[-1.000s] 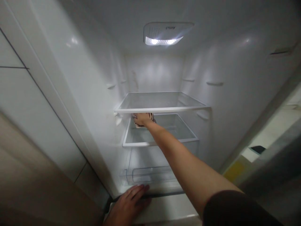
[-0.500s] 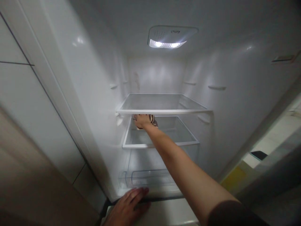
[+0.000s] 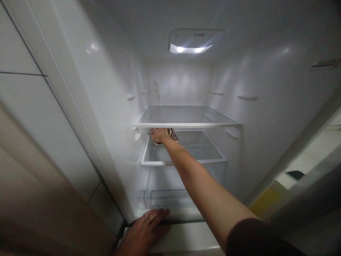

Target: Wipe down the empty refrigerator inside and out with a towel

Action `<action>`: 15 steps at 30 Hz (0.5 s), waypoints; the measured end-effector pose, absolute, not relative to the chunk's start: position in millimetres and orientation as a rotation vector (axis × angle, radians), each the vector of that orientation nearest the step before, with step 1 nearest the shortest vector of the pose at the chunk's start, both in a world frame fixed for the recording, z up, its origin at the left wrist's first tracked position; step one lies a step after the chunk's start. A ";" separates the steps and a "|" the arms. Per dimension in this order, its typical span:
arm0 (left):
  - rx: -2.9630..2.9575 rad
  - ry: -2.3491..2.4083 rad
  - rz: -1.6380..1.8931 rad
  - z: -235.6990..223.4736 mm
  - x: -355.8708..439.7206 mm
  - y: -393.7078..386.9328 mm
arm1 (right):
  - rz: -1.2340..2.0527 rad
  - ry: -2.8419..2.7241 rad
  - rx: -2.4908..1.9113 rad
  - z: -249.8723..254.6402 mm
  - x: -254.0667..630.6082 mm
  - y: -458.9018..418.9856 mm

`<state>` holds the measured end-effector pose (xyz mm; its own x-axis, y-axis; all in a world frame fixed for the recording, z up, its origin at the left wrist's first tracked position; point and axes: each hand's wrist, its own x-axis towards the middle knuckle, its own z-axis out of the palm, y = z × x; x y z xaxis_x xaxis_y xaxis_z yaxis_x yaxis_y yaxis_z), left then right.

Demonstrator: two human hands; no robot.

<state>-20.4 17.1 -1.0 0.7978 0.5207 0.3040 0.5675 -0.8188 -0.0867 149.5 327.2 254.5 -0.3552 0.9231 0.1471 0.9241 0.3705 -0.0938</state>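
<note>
My right hand (image 3: 159, 135) reaches deep into a fridge, under the upper glass shelf (image 3: 183, 124). It presses a brown and cream patterned cloth (image 3: 172, 133) against the left part of the lower glass shelf (image 3: 197, 161). Part of the cloth lies hidden beneath the palm, and the shelf edge overlaps the top of the fingers. At the bottom, my left hand (image 3: 144, 229) lies flat on the white ledge (image 3: 186, 236) at the front, fingers stretched out and holding nothing.
Below the shelves sits a clear plastic drawer (image 3: 170, 199). A lit lamp (image 3: 190, 48) is in the fridge ceiling. Support ribs (image 3: 247, 97) jut from the side walls. Tiled wall (image 3: 34, 103) borders the left; a dark flat object (image 3: 295, 175) shows outside at right.
My right hand and the cloth have shifted very slightly to the left on the lower shelf. The whole view has moved a little; my left hand stays on the ledge.
</note>
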 end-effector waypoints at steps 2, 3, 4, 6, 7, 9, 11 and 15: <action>-2.897 -0.912 -0.356 0.8 -21.7 15.9 | 0.001 -2.476 -1.636 255.2 146.2 320.6; -2.923 -0.922 -0.344 2.8 -22.2 15.5 | 0.001 -2.483 -1.617 254.8 147.8 313.7; -2.938 -0.920 -0.340 5.1 -22.5 15.2 | -0.003 -2.493 -1.590 253.8 151.1 304.3; -2.936 -0.899 -0.361 9.9 -22.7 14.9 | -0.013 -2.531 -1.502 250.4 160.4 279.1; -2.920 -0.882 -0.379 11.8 -22.7 14.9 | -0.017 -2.561 -1.441 248.3 165.7 264.6; -2.883 -0.857 -0.414 14.0 -22.6 14.6 | -0.015 -2.631 -1.313 244.5 177.1 235.9; -2.865 -0.831 -0.426 14.6 -22.8 14.1 | -0.004 -2.684 -1.233 242.5 192.0 213.5; -2.856 -0.805 -0.420 14.3 -22.9 12.4 | -0.051 -2.585 -1.425 243.4 242.5 198.9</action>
<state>-22.9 12.4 14.3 0.8173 0.4892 0.3043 0.5295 -0.8460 -0.0621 242.5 198.9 243.4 -0.5202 0.8346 0.1813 0.8411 0.5375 -0.0610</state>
